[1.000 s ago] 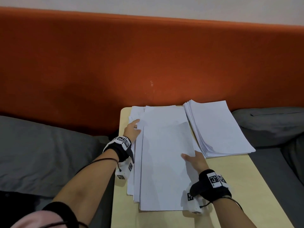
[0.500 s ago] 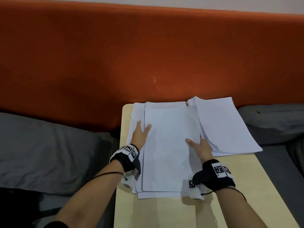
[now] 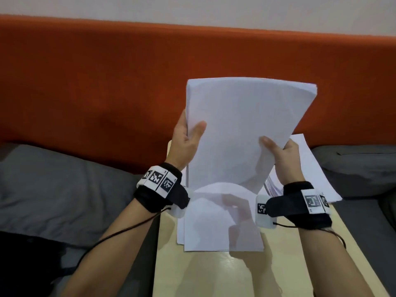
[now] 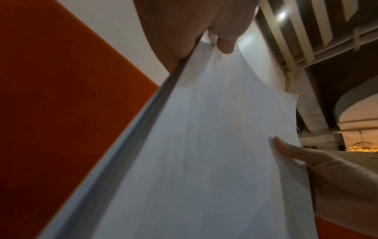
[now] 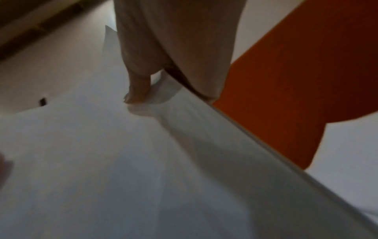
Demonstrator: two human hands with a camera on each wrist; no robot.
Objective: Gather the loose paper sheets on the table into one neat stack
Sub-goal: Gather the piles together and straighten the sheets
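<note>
A thick bundle of white paper sheets (image 3: 242, 125) stands raised on end above the table, its near end curling down onto the tabletop. My left hand (image 3: 186, 136) grips its left edge, thumb on the front face. My right hand (image 3: 278, 151) grips the right edge, thumb on the front too. The left wrist view shows the bundle (image 4: 204, 153) from below, the left thumb pressed on it and the right hand (image 4: 327, 169) at its far edge. The right wrist view is blurred, with paper (image 5: 143, 161) under my right thumb. A second paper stack (image 3: 315, 168) lies flat behind my right hand.
The small light wooden table (image 3: 203, 275) has grey cushions on both sides, one at left (image 3: 64, 189) and one at right (image 3: 353, 168). An orange padded backrest (image 3: 85, 82) runs behind the table.
The sheets that lay flat under my hands are now lifted upright off the table. Both hands went from pressing flat on them to gripping their side edges.
</note>
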